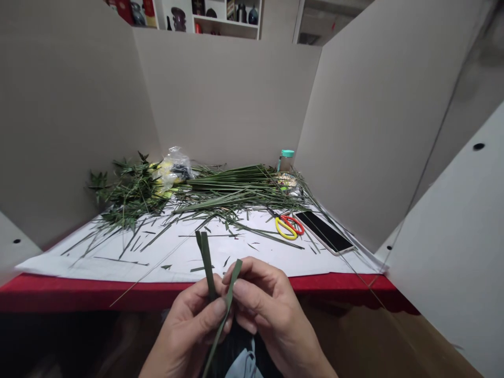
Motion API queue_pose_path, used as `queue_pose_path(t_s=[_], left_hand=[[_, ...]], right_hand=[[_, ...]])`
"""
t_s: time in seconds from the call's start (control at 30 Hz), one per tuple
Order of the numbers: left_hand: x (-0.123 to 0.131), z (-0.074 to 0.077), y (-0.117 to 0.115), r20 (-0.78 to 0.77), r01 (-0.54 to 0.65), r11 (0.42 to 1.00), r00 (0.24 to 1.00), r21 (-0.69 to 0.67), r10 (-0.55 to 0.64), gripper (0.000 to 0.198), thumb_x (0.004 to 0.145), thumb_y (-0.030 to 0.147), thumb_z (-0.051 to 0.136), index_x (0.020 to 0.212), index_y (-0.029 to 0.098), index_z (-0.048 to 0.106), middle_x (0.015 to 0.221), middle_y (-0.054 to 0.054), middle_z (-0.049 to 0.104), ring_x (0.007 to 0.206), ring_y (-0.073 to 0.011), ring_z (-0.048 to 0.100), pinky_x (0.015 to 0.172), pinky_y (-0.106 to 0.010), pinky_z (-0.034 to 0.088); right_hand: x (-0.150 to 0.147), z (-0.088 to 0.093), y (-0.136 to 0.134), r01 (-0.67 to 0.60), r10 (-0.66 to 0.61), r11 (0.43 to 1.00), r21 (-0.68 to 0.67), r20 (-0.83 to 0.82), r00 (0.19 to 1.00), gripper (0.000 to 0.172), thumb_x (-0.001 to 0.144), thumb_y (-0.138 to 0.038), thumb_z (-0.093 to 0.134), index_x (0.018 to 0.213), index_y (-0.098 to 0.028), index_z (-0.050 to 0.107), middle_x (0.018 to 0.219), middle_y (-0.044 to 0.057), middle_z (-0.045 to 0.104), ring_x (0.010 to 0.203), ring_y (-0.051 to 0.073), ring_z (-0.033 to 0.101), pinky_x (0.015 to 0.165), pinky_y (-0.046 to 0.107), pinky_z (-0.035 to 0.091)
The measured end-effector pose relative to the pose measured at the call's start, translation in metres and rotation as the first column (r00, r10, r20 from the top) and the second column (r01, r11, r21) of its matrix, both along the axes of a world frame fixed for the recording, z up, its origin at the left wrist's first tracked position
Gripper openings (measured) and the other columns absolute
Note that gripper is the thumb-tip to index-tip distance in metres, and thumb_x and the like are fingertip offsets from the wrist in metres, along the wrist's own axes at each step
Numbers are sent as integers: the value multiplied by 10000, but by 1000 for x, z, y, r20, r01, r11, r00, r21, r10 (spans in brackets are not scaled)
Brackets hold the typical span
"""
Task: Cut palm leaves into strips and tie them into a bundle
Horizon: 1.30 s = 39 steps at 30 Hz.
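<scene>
Green leaf strips [207, 262] are held just in front of the worktop [334, 283], gripped between my closed left fingers [214, 310] and right fingers [246, 296]; keep each pinch firm and flat so nothing twists.

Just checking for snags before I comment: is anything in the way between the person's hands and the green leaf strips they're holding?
Nothing visible stands in the way. The left hand and right hand hold the green leaf strips directly, with no object between fingers and leaf.
</scene>
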<state>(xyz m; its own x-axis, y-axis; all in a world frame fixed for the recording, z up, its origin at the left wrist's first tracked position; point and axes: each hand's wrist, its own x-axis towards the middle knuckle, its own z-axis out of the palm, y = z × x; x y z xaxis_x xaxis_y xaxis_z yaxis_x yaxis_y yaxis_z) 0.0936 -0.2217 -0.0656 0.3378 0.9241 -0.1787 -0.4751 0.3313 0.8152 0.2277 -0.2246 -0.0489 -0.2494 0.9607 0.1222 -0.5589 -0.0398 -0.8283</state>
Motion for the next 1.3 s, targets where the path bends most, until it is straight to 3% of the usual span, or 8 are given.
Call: queue_pose_path(t_s=[0.2,0.33,0.47,0.77,0.97,1.13,1.3], left_hand=[[2,-3,-1,-88,-165,975,980,151,179,262,701,338,827,932,250,739,781,7,664,699,-126,589,691,-210,509],[1,-4,-2,-161,-218,937,950,273,268,202,694,338,827,831,230,728,765,1,684,702,-153,623,652,-200,510],[0,-7,-3,-206,-223,907,928,357,310,151,744,341,789,846,249,726,747,16,690,690,-143,622,652,-180,504],[-3,-8,-4,-189,-207,922,942,327,278,137,787,339,747,889,249,724,734,12,688,697,-158,631,678,-204,516],[-3,-10,-3,-229,-247,906,914,343,336,164,757,337,777,882,238,739,822,-4,717,722,-158,642,691,-195,521],[-4,-14,-2,-206,-269,890,910,369,361,169,755,355,774,878,244,739,762,6,702,706,-153,640,673,-183,528],[-5,-15,-2,-180,-310,868,898,387,401,190,731,348,793,884,243,752,763,0,699,702,-161,647,663,-196,540]], right_hand=[[0,4,-2,170,-190,979,112,204,961,148,834,-315,700,853,-168,700,731,-18,588,532,56,411,494,196,327],[-2,3,-3,263,-311,943,204,261,914,75,825,-271,690,825,-196,699,750,-31,576,518,56,422,490,197,365],[-5,1,-4,316,-386,914,255,303,871,71,823,-272,687,817,-202,691,765,-20,590,514,63,437,485,204,384],[-10,3,-3,298,-352,929,218,280,893,119,834,-291,679,795,-182,650,761,-17,558,504,59,458,466,193,405],[-11,0,-2,307,-374,920,244,309,875,95,836,-272,677,799,-188,651,755,-17,557,547,74,476,487,194,413],[-14,-4,-4,384,-527,830,405,341,779,40,839,-207,661,817,-208,695,760,-9,596,649,113,555,561,214,446],[-17,-9,-4,408,-608,748,523,293,738,145,850,-147,638,912,-238,732,817,4,651,726,134,626,610,218,488]])
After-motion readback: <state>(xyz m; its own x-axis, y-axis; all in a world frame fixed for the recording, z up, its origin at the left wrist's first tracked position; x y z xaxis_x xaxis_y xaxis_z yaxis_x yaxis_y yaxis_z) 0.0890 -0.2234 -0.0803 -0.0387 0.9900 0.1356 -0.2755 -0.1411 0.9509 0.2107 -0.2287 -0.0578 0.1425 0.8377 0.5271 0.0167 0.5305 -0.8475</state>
